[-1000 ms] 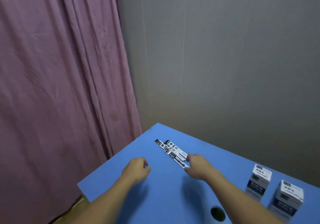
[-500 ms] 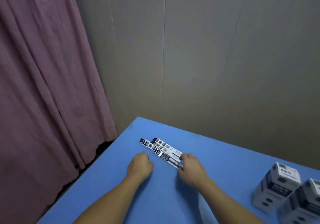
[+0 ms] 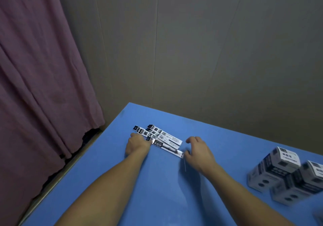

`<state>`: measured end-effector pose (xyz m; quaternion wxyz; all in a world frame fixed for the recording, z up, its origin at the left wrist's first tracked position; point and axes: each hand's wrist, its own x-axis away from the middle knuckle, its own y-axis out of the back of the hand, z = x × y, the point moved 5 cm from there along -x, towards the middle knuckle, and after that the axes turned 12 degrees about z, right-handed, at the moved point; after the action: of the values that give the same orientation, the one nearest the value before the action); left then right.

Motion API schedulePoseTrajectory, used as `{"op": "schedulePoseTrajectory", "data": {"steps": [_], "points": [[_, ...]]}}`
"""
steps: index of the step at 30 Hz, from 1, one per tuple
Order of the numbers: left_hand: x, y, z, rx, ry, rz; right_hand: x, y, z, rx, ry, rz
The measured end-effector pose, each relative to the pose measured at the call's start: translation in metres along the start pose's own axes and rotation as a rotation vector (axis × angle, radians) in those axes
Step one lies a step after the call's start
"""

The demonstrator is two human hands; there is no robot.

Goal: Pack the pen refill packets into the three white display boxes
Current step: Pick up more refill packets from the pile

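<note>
A small bundle of long, flat white pen refill packets [image 3: 158, 137] with black printed labels is seen lying fanned out on the blue surface [image 3: 157, 190], near its far left corner. None of the packets has been lifted clear of the surface, and none is seen inside a box, so the packing is judged to be at its very start, with the gathering of the packets the step in hand.

The left hand [image 3: 138, 144] is laid on the label end of the bundle, palm down; its fingertips are hidden beneath it, so whether a packet is pinched or merely pressed cannot be told. The right hand [image 3: 199, 151] is held just beside the opposite end of the bundle, its fingers loosely curved and spread, with nothing gripped.

Two white display boxes [image 3: 286, 173] with dark printing are seen well apart from the packets, at the right edge of the surface, standing close together and blurred; their tops appear closed, though this cannot be settled. A third box is not clearly shown. All packets are therefore left to be carried across and inserted.

Behind the surface a grey panelled wall [image 3: 192, 51] and a mauve curtain [image 3: 35, 68] are seen.
</note>
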<state>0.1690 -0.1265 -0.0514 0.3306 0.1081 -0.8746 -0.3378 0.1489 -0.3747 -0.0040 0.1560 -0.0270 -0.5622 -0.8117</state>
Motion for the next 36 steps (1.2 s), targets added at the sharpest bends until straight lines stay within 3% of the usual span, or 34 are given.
{"op": "schedulePoseTrajectory", "data": {"steps": [6, 8, 11, 14, 20, 36], "points": [[0.002, 0.018, -0.007, -0.109, -0.069, -0.125, 0.003, 0.000, 0.013, -0.016, 0.037, -0.014], [0.004, 0.016, -0.018, -0.232, -0.231, -0.153, 0.002, 0.000, 0.014, -0.019, 0.051, -0.017], [0.005, -0.003, -0.031, -0.440, -0.564, -0.075, 0.000, 0.001, 0.010, -0.022, 0.046, -0.017], [0.004, -0.016, -0.029, -0.534, -0.696, -0.004, 0.000, 0.001, 0.004, -0.010, 0.019, -0.002], [0.005, -0.002, -0.028, -0.628, -0.739, -0.024, -0.002, 0.003, 0.002, -0.007, 0.010, 0.000], [0.005, -0.006, -0.023, -0.693, -0.643, 0.142, -0.009, -0.008, 0.011, 0.002, 0.063, 0.017]]}}
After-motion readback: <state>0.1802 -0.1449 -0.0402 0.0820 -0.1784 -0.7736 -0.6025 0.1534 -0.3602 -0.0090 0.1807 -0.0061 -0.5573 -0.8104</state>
